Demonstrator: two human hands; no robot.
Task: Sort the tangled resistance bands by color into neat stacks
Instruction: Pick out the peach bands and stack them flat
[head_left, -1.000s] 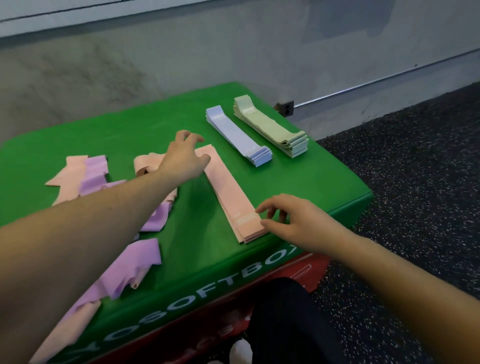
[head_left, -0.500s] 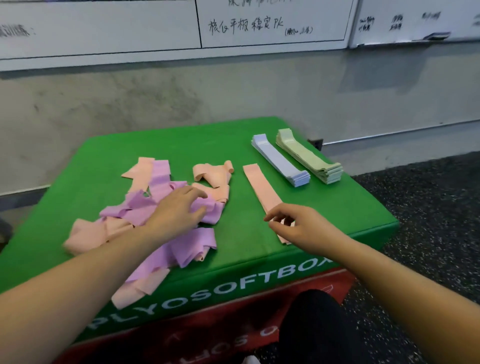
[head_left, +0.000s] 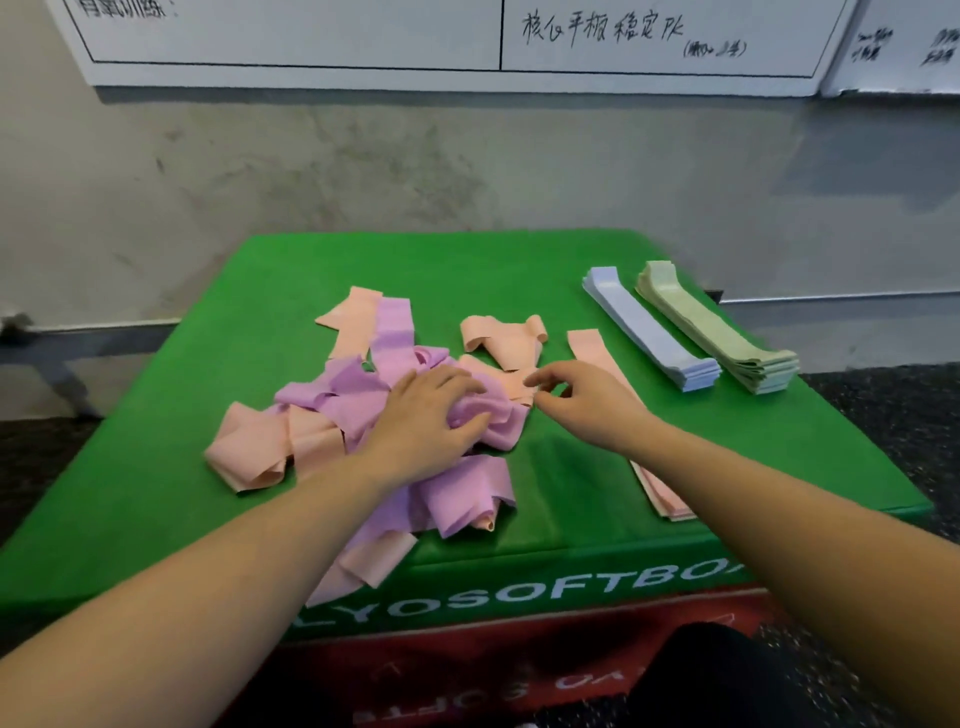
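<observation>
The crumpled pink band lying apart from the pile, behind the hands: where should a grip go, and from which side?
Probably on one of its upturned curled ends. The crumpled pink band lies clear of the tangled pile, with its right end curling up off the green box top, so fingers can pinch that raised edge from above and from the right, where the right hand is nearest.

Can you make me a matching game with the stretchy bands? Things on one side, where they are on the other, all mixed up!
Things:
1. green stack
2. blue stack
3. purple bands
4. flat pink stack

Places:
A. tangled under the left hand
B. farthest right
C. partly hidden by the right arm
D. between pink and green stacks

Pairs: 1-B, 2-D, 3-A, 4-C
</observation>
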